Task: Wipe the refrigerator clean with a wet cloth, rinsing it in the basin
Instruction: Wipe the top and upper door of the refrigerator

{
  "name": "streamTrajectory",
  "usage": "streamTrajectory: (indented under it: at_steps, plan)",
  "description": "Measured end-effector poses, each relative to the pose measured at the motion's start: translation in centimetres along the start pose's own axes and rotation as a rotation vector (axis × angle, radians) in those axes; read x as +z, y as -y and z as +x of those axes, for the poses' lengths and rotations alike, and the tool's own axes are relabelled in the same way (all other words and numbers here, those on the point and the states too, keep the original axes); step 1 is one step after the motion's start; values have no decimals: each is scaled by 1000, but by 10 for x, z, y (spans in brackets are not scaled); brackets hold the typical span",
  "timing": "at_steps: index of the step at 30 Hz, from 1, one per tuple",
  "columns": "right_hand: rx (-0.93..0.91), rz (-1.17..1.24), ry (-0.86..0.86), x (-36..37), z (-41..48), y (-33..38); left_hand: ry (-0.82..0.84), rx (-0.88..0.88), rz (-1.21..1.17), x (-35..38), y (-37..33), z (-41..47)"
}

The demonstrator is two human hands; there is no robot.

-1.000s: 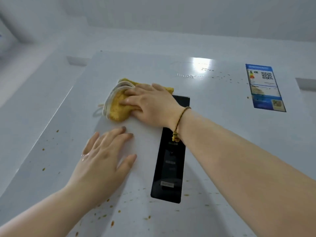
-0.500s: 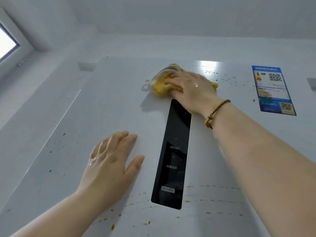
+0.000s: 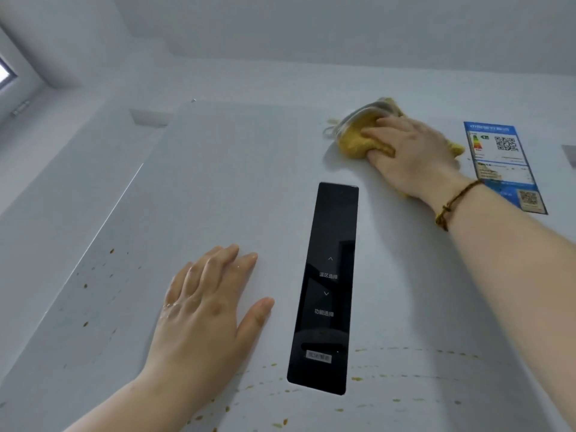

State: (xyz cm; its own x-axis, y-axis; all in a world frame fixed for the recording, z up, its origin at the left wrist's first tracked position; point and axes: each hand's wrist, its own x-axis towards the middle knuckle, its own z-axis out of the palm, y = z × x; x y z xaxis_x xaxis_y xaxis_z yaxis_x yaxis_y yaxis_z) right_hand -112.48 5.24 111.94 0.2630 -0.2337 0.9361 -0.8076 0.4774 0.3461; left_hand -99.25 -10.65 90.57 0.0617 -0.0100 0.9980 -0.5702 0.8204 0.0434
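The white refrigerator door [image 3: 218,188] fills the view, seen from below. My right hand [image 3: 414,154] presses a yellow cloth [image 3: 355,138] flat against the door near its top, just left of a blue energy label [image 3: 501,163]. The cloth bunches out to the left of my fingers, with a white loop at its edge. My left hand [image 3: 205,310] lies flat and wet on the door lower down, fingers apart, holding nothing, left of the black control panel [image 3: 327,285]. Brown specks dot the door at the lower left and along the bottom. No basin is in view.
A window frame [image 3: 12,79] shows at the far left beside a white wall. The ceiling [image 3: 343,32] runs above the refrigerator top. Brown spatter arcs [image 3: 405,353] cross the door below the control panel.
My right hand has slid the cloth rightward along the top of the door, from left of the panel toward the blue label. My left hand stays flat on the door.
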Motion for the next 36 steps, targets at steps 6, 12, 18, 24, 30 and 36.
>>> streamTrajectory:
  at_steps: [6,12,18,24,30,36]
  plan:
    - [-321,152,114,4,-49,14,-12,-3,50,3,-1,1]
    - [-125,73,-59,11,-50,14,4,-3,39,1,-5,-1]
    - [-348,75,-29,8,-61,5,7,5,95,4,-3,0]
    - [314,-65,-93,12,-10,20,-22,2,101,7,-3,-1]
    - [111,-66,35,28,30,76,-54,-7,141,9,-2,2]
    - [-194,-13,114,22,46,72,-15,12,149,8,-1,2]
